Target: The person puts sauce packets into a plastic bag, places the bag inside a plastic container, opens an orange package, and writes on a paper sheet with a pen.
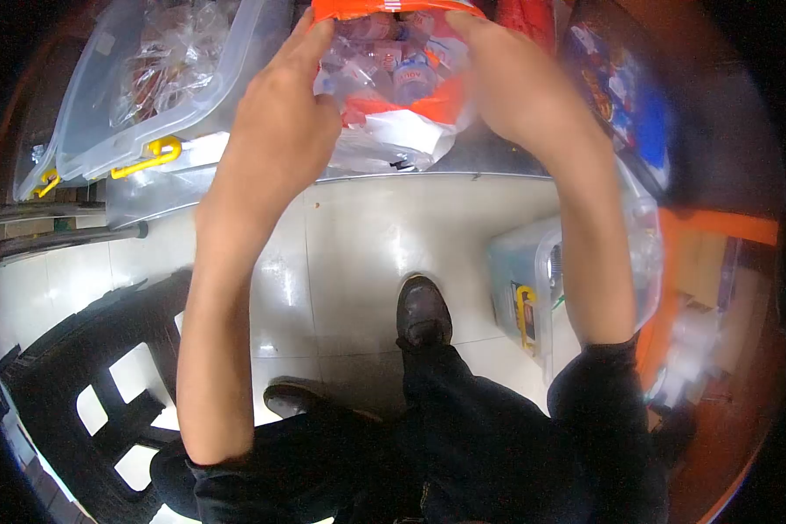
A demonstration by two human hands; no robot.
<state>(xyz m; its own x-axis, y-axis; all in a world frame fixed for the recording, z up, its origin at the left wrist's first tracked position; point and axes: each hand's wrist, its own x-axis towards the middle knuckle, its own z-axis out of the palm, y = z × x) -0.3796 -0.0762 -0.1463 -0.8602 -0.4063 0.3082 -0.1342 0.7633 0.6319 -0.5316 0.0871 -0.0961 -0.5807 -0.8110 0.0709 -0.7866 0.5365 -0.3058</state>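
Note:
An orange and white plastic bag lies at the top centre, its mouth spread wide. Inside it are several small clear packets or bottles with printed labels. My left hand grips the left side of the bag's orange rim, fingers pressed together. On the opposite side, my right hand is closed at the rim, its fingers partly smeared by motion.
A clear bin with yellow latches and plastic-wrapped items stands at upper left. Another clear bin is on the floor at right. A black slotted plastic piece is at lower left, a blue package at upper right.

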